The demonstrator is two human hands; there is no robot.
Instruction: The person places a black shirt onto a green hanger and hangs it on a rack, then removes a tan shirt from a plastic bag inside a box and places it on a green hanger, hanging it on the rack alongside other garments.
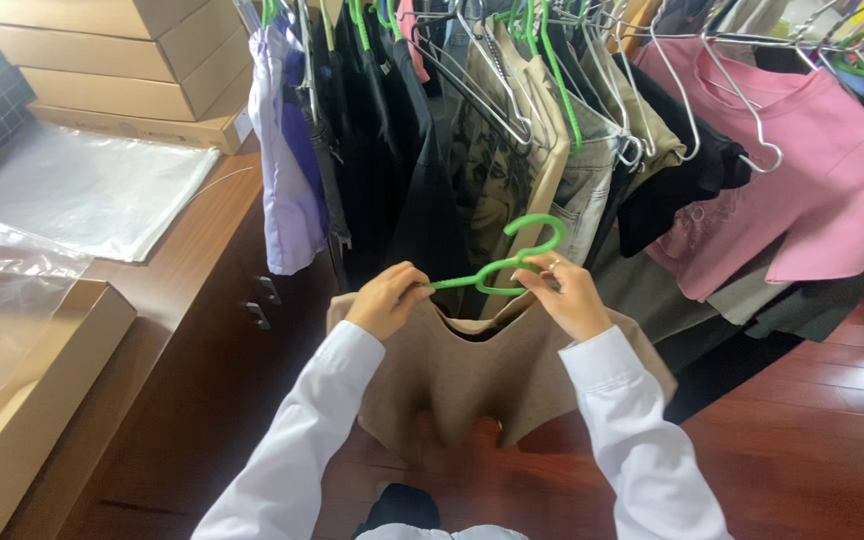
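A tan knit top (472, 375) hangs from a green plastic hanger (512, 262) in front of me. My left hand (387, 298) grips the hanger's left arm at the top's shoulder. My right hand (570, 297) holds the right side near the hook, fingers over the fabric's neckline. Both sleeves are white. The hanger's hook points up, free of the rail.
A crowded rail of clothes on wire and green hangers fills the back, with a pink top (812, 190) at right and a lilac garment (287, 170) at left. A wooden counter (167, 300) at left carries clear plastic bags (92, 185) and stacked cardboard boxes (112, 70). Red wooden floor (812, 430) below.
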